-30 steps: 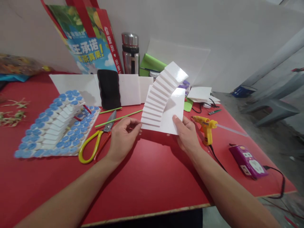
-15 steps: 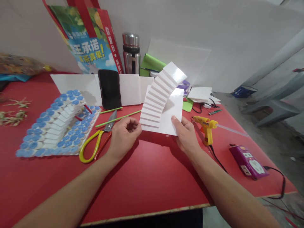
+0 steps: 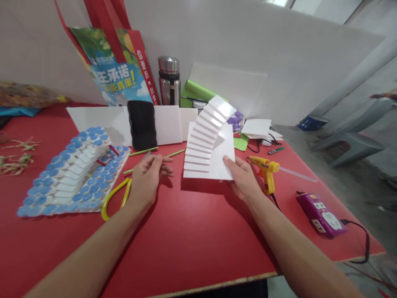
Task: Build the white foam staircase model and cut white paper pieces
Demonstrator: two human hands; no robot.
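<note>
A white model staircase (image 3: 203, 138) curves up from a square white board (image 3: 223, 154). My right hand (image 3: 243, 177) grips this board at its lower right edge, thumb on top, and holds it tilted above the red table. My left hand (image 3: 149, 176) is apart from the model, fingers loosely spread with nothing in them. It hovers over yellow-handled scissors (image 3: 111, 198), hiding their blades and part of a green stick (image 3: 176, 153). Farther left lies another model (image 3: 74, 169) with white steps, blue round pieces and red posts.
A yellow glue gun (image 3: 265, 169) and a purple power strip (image 3: 321, 215) with cords lie at the right. Along the back stand a black phone (image 3: 142, 125), a steel flask (image 3: 169, 80), a printed bag (image 3: 116, 70) and white boards (image 3: 169, 124).
My left hand has let go of the model's left corner and moved left over the scissors, its fingers spreading. The right hand still holds the board. The camera view has tilted slightly up.
</note>
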